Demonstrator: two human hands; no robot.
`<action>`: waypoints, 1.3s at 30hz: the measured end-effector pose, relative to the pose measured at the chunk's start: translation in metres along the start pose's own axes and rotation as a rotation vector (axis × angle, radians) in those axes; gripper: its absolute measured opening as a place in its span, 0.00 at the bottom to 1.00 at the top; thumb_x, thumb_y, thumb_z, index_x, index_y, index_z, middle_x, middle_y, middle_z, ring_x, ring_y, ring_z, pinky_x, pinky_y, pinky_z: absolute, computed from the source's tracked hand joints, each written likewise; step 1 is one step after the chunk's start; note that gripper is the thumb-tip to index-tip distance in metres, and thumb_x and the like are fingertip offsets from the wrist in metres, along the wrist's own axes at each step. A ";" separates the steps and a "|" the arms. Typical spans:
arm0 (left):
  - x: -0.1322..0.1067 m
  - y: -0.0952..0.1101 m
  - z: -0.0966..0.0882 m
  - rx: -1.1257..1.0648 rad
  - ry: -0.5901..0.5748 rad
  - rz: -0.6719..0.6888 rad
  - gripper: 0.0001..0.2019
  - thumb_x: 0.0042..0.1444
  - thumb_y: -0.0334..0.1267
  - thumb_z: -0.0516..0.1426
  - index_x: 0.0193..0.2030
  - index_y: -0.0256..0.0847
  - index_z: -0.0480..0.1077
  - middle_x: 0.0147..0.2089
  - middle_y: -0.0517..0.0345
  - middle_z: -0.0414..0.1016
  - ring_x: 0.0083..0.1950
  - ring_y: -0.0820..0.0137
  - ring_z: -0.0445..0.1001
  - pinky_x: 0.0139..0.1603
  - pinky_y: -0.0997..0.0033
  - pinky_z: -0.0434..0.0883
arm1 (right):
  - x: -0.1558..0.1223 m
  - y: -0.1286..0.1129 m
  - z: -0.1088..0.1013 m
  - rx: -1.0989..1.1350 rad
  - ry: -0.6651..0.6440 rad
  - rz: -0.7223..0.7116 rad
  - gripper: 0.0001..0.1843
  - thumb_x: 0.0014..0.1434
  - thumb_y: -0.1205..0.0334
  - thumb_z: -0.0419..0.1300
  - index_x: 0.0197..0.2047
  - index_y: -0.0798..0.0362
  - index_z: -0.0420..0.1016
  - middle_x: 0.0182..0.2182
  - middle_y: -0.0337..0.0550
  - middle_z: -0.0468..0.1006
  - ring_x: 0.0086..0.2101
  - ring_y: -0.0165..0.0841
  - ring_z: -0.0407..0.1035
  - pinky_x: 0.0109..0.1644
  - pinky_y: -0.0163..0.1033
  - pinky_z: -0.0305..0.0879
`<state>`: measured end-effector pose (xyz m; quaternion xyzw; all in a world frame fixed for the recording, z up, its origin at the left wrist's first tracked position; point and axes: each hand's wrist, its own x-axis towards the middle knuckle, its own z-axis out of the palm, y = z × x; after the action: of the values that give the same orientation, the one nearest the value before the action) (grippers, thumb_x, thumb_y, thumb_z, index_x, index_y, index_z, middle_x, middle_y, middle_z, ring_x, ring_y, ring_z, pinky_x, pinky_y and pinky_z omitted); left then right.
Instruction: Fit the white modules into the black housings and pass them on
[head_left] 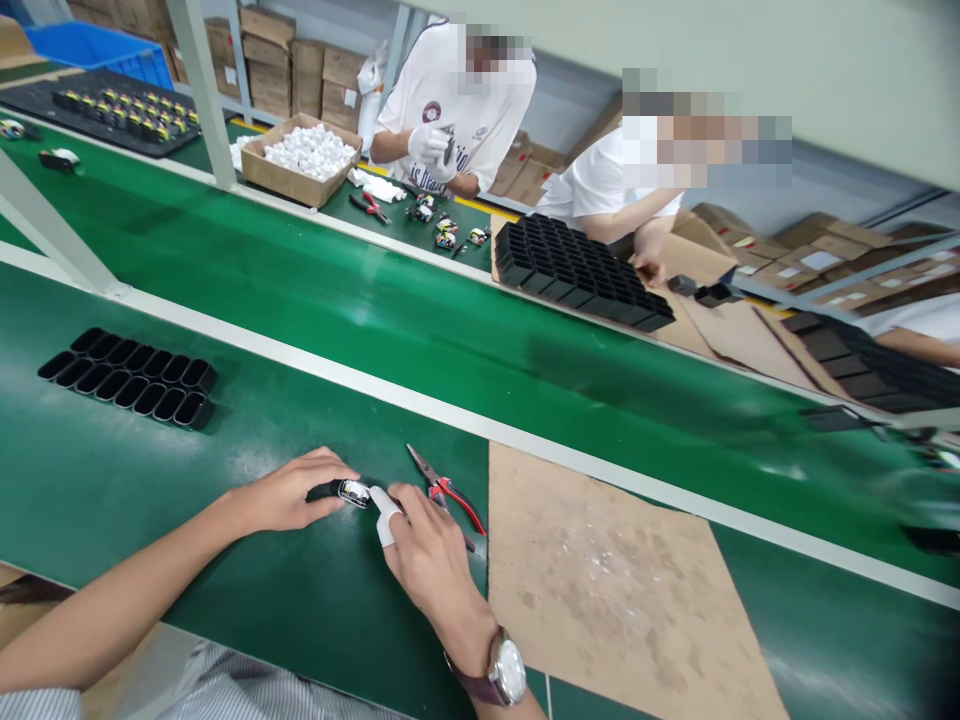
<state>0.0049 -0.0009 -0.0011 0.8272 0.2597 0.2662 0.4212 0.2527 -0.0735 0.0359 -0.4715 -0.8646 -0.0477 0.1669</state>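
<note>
Between the thumb and fingers of my left hand point(300, 490) is a small black plastic case point(324, 491). Its open end faces right and shows white and metallic parts point(355, 493) inside. My right hand point(427, 545) meets that open end, its fingers curled and a white cot point(385, 512) covering one digit. The fingertips of this hand are partly hidden. Beside it on the green bench lie long-nose pliers point(450, 490) with red and black handles, one handle partly behind the hand. A brown-strapped watch point(508, 668) is on my right wrist.
Two rows of empty black cases point(139, 378) stand at left. Brown cardboard point(600, 580) lies at right. Beyond a white rail runs a green conveyor point(360, 285). Across it, a co-worker's gloved hand point(429, 146) holds a part near a box of white pieces point(296, 185); another person handles black cases point(577, 275).
</note>
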 end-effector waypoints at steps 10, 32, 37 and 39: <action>0.000 0.000 0.001 0.009 -0.006 -0.016 0.19 0.69 0.33 0.60 0.65 0.43 0.71 0.57 0.47 0.79 0.58 0.60 0.74 0.61 0.56 0.75 | -0.001 0.001 -0.002 0.006 0.008 -0.020 0.14 0.62 0.78 0.53 0.35 0.53 0.76 0.44 0.50 0.77 0.38 0.38 0.70 0.38 0.43 0.69; -0.003 0.000 0.004 0.104 0.071 0.047 0.14 0.68 0.39 0.63 0.59 0.43 0.74 0.58 0.46 0.79 0.60 0.59 0.77 0.61 0.57 0.76 | -0.047 0.008 0.023 0.094 0.055 0.234 0.19 0.68 0.74 0.52 0.58 0.56 0.75 0.48 0.54 0.77 0.46 0.44 0.73 0.49 0.52 0.77; -0.001 -0.004 0.006 0.109 0.118 0.146 0.13 0.70 0.37 0.61 0.59 0.43 0.76 0.57 0.44 0.81 0.59 0.58 0.79 0.60 0.55 0.77 | -0.018 -0.004 0.012 0.275 0.114 0.181 0.18 0.70 0.70 0.58 0.62 0.54 0.73 0.50 0.52 0.77 0.49 0.42 0.74 0.54 0.50 0.75; -0.001 -0.004 0.007 0.099 0.120 0.154 0.13 0.70 0.36 0.61 0.59 0.43 0.75 0.56 0.45 0.81 0.59 0.59 0.79 0.60 0.55 0.77 | -0.009 -0.006 0.012 0.321 0.111 0.157 0.18 0.70 0.68 0.59 0.62 0.54 0.72 0.50 0.53 0.77 0.50 0.43 0.74 0.54 0.49 0.76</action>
<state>0.0079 -0.0036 -0.0082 0.8471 0.2328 0.3336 0.3419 0.2487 -0.0810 0.0219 -0.5015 -0.8111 0.0782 0.2908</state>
